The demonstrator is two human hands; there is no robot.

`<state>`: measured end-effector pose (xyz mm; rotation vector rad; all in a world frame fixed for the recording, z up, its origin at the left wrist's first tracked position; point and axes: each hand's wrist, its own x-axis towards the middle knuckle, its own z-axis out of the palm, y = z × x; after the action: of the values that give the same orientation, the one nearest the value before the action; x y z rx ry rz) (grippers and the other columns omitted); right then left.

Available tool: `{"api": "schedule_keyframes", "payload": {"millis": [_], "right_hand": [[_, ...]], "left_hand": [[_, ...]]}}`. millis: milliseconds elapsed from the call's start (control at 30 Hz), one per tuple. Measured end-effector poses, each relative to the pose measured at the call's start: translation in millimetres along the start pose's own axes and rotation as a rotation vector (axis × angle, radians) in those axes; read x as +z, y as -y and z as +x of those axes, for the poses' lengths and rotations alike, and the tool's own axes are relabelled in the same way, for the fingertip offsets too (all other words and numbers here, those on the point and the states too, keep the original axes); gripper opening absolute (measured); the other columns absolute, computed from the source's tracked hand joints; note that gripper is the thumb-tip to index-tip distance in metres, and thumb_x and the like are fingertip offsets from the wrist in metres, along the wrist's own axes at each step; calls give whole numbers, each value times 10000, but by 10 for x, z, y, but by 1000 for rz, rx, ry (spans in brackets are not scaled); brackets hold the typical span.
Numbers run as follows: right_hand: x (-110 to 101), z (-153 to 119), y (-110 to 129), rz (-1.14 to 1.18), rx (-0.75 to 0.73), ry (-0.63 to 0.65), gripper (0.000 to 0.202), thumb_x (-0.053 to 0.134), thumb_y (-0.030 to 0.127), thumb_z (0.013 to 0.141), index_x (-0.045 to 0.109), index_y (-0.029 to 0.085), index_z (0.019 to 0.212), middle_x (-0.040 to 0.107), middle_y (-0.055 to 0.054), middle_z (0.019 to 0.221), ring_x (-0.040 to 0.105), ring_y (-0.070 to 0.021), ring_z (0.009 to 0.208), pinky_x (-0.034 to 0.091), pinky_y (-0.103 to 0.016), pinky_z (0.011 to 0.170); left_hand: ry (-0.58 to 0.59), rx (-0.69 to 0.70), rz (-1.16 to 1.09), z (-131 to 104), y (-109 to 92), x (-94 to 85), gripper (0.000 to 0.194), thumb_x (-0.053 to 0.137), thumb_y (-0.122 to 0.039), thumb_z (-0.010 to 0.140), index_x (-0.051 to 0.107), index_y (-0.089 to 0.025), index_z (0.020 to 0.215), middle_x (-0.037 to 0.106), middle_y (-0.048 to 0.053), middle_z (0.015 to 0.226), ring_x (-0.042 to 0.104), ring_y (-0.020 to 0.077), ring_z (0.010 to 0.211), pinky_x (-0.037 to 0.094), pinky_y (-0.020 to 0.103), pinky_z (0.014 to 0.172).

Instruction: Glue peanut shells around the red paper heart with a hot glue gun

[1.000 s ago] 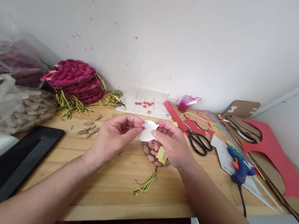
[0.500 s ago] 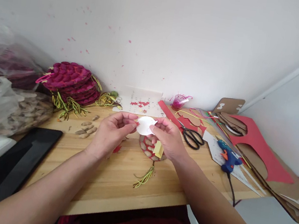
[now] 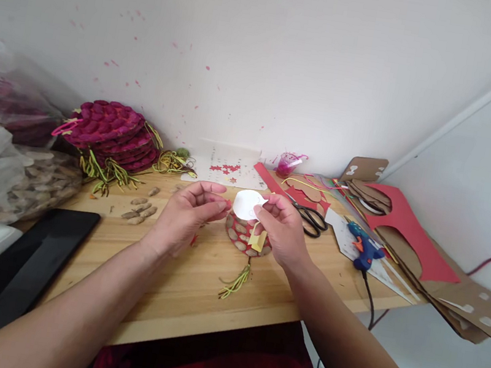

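In my right hand [image 3: 283,224] a small white rounded paper piece [image 3: 246,204] with a pointed end is pinched between thumb and fingers. My left hand [image 3: 192,210] is closed on a tiny red paper star [image 3: 228,204], just left of the white piece and apart from it. Below the hands lies a round red disc [image 3: 237,235] covered with peanuts. A folded yellow paper piece [image 3: 257,240] stands on it, and a yellow-green yarn tassel [image 3: 235,283] hangs toward me. Another red star [image 3: 194,239] rests beside my left hand, partly hidden.
Loose peanuts [image 3: 141,211], a black tablet [image 3: 21,273] and a stack of magenta discs [image 3: 111,132] are at left. More red stars [image 3: 226,169] lie on white paper behind. Scissors [image 3: 312,219], a blue glue gun [image 3: 365,250] and red paper [image 3: 423,237] occupy the right.
My left hand has drawn away from the white piece with the red star, leaving a gap. The white piece has shifted slightly right in my right hand, and the view has turned a little.
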<state>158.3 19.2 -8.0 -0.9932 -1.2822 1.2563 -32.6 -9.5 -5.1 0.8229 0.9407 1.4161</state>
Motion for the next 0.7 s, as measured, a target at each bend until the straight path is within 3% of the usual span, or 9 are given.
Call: {"api": "schedule_keyframes", "payload": {"millis": [233, 333, 433, 500, 533, 600, 667, 700], "right_hand": [[51, -116, -54, 5, 43, 40, 329, 806, 376, 773, 610, 209, 978, 690, 32, 728, 682, -138, 605, 523, -218, 465], [-98, -239, 11, -162, -24, 43, 319, 753, 418, 841, 619, 217, 1049, 719, -3, 805, 710, -169, 682, 553, -266, 536], [-561, -406, 126, -618, -199, -61, 302, 681, 431, 908, 670, 219, 1123, 743, -56, 931, 710, -198, 799, 563, -332, 690], [-1010, -531, 215, -930, -212, -235, 309, 663, 462, 903, 681, 210, 1081, 753, -84, 970, 709, -232, 853, 535, -354, 716], [-1245, -593, 259, -1058, -165, -354, 306, 659, 480, 891, 679, 202, 1017, 750, -86, 939, 697, -235, 816, 517, -362, 712], [-1667, -697, 330, -1259, 70, -531, 343, 676, 536, 855, 658, 200, 917, 744, -85, 896, 671, -235, 749, 476, -364, 691], [-1960, -746, 364, -1316, 343, -622, 427, 644, 635, 853, 632, 209, 860, 740, -85, 874, 670, -246, 776, 443, -342, 662], [-2049, -743, 365, -1309, 396, -628, 452, 629, 660, 856, 625, 208, 844, 737, -86, 843, 674, -250, 773, 432, -333, 644]], "left_hand": [[140, 83, 186, -12, 92, 16, 254, 930, -306, 680, 759, -174, 815, 773, 32, 849, 706, 142, 775, 587, 273, 793], [151, 141, 271, -15, 117, 8, 213, 898, -326, 717, 759, -188, 801, 764, 20, 814, 698, 141, 754, 588, 273, 779], [145, 221, 351, -11, 132, -23, 165, 869, -322, 751, 759, -208, 800, 764, 14, 815, 691, 139, 736, 589, 263, 746], [128, 241, 407, -4, 142, -45, 151, 858, -325, 767, 760, -220, 813, 771, 15, 840, 704, 152, 762, 596, 270, 745], [123, 238, 431, -2, 148, -53, 148, 851, -332, 777, 762, -225, 826, 775, 16, 854, 711, 160, 781, 600, 278, 754], [127, 246, 458, -6, 159, -58, 156, 846, -352, 786, 762, -230, 836, 775, 15, 864, 716, 165, 792, 605, 280, 760], [135, 276, 479, -24, 167, -47, 154, 840, -358, 792, 764, -232, 840, 772, 14, 862, 715, 161, 786, 606, 271, 754], [139, 296, 491, -37, 170, -36, 144, 834, -351, 796, 764, -233, 839, 770, 14, 856, 716, 159, 783, 606, 265, 750]]}}
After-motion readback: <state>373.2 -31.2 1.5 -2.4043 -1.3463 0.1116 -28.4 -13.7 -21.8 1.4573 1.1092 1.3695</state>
